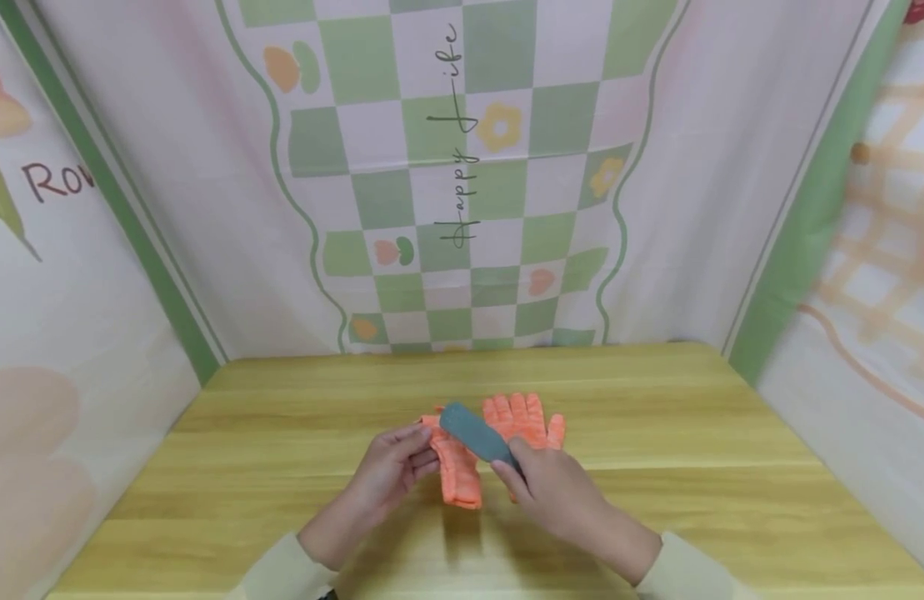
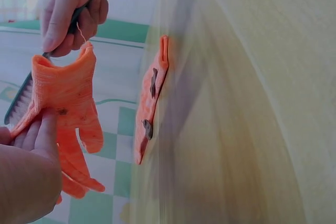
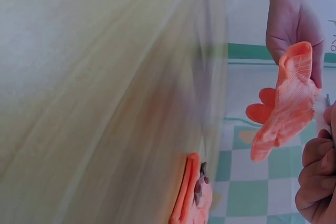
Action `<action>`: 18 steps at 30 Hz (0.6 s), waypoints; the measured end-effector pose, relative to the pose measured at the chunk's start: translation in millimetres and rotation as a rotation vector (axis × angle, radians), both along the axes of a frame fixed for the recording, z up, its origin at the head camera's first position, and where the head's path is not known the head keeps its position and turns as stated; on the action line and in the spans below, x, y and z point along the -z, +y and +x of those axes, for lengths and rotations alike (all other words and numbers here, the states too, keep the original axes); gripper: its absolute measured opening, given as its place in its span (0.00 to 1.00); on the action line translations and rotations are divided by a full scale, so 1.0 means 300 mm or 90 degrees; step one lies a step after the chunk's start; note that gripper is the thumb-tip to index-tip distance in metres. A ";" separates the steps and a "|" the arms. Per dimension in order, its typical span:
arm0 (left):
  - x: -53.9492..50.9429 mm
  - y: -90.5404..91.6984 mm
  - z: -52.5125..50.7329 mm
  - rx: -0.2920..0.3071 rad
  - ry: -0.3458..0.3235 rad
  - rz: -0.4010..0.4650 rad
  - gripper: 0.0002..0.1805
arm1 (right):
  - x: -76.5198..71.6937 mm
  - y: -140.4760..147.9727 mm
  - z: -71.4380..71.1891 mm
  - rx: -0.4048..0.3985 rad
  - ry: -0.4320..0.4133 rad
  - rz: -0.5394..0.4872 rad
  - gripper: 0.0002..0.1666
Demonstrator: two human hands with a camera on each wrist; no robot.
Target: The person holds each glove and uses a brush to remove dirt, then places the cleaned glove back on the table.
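My left hand pinches the edge of an orange knit glove, which hangs above the table with its fingers drooping. A small dark smudge marks the glove in the left wrist view. In my right hand, the dark handle of a grey-green brush is gripped. The brush lies across the glove's far side, its pale bristles facing the fabric; whether they touch it I cannot tell. A second orange glove lies flat on the table beyond my hands, bearing dark brown lumps.
The wooden table spreads beneath both hands. A checkered green-and-white curtain hangs at its back edge, and printed cloth walls flank it on both sides.
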State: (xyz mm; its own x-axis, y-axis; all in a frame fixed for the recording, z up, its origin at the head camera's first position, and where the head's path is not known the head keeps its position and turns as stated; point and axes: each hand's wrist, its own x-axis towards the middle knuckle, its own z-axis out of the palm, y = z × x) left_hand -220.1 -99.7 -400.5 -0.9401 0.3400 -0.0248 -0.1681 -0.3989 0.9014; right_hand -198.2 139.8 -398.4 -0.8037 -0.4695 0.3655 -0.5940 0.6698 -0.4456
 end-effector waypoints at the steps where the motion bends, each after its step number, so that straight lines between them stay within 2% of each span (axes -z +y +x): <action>1: 0.001 0.000 0.000 -0.002 -0.001 0.003 0.12 | 0.002 0.002 0.000 -0.001 0.004 0.003 0.15; 10: 0.008 0.002 0.002 -0.023 -0.012 0.001 0.09 | 0.027 0.032 0.002 0.016 0.079 0.050 0.13; 18: 0.009 0.000 0.002 -0.023 -0.014 -0.007 0.12 | 0.033 0.050 0.004 0.018 0.051 0.060 0.12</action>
